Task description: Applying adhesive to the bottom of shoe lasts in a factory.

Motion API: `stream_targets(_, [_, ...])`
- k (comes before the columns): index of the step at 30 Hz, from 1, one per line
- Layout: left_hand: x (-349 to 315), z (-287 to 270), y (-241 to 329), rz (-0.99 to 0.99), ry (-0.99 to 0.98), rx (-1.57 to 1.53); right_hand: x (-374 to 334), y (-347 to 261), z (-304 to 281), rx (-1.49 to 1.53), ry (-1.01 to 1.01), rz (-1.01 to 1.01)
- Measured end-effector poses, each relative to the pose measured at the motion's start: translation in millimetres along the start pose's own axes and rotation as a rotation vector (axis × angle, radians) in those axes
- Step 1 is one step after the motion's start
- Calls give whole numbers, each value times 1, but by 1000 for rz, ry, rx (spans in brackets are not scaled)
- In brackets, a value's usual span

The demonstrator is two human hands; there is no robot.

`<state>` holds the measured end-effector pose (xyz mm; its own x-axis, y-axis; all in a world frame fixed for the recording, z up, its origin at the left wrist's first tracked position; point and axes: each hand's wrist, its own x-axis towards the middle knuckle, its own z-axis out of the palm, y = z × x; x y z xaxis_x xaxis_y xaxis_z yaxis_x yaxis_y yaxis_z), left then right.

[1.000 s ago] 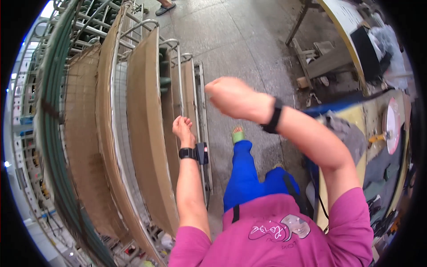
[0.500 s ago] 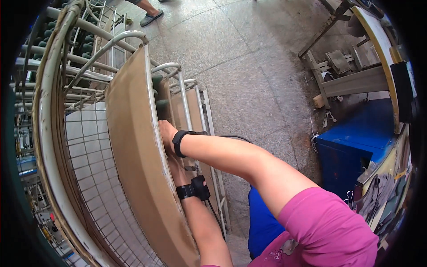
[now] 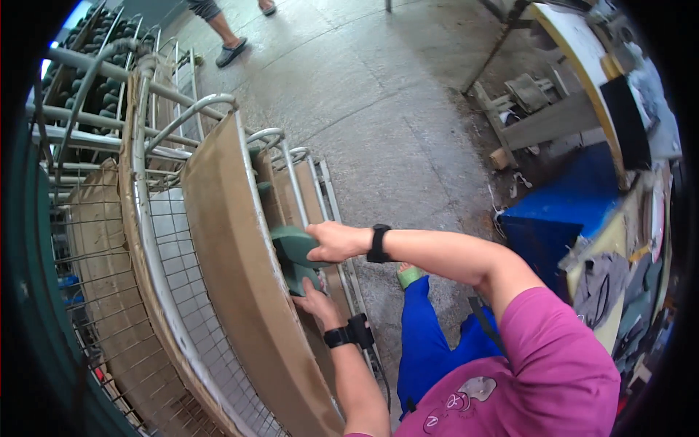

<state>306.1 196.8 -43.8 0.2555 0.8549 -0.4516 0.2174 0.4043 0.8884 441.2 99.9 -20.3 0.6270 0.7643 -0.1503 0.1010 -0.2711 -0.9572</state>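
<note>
My right hand (image 3: 336, 241) is closed on the edge of a green rounded piece (image 3: 291, 242), smooth and shaped like the end of a shoe sole. Below it, my left hand (image 3: 319, 303) grips a second green rounded piece (image 3: 297, 275) by its near edge, fingers partly hidden. Both pieces stick out of the gap beside a tan board (image 3: 218, 211) on a metal rack; their far ends are hidden by that board. Further along the same gap, more green pieces (image 3: 263, 188) show in part.
White rack tubes (image 3: 295, 182) rise close beyond my hands. A wire mesh shelf (image 3: 196, 306) lies left of the board. To the right are a blue box (image 3: 561, 211) and a cluttered workbench (image 3: 571, 44). Another person's foot in a dark shoe (image 3: 231, 53) is at the far side.
My hands have come out from behind the board, and green pieces now show in them. The view has shifted, bringing my blue-clad legs more into sight.
</note>
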Motion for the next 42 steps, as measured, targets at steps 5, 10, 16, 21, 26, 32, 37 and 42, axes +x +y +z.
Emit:
stream_targets(5, [-94,-54,9,70,-365,30,-184,-70,-68,243,67,217])
stream_targets(10, [-193,-107,47,-78,-805,-4,-410,-142,-93,236,300,305])
stream_targets(16, [-314,-150,103,-4,-1300,141,-687,-189,-56,373,628,348])
stream_targets(21, [-423,-141,120,-49,-1555,234,-866,-172,-3,668,854,488])
stream_targets(26, [-523,-120,102,-106,-1842,390,-958,-105,37,999,1044,512])
stream_targets(32, [-617,-102,71,-214,-2135,631,-997,-58,82,944,1246,724])
stream_targets(37, [-653,-82,40,-322,-2320,896,-978,-137,80,-135,1584,1010])
stream_targets(42, [-698,-74,21,-452,-2469,1073,-942,-193,76,-1129,1165,507])
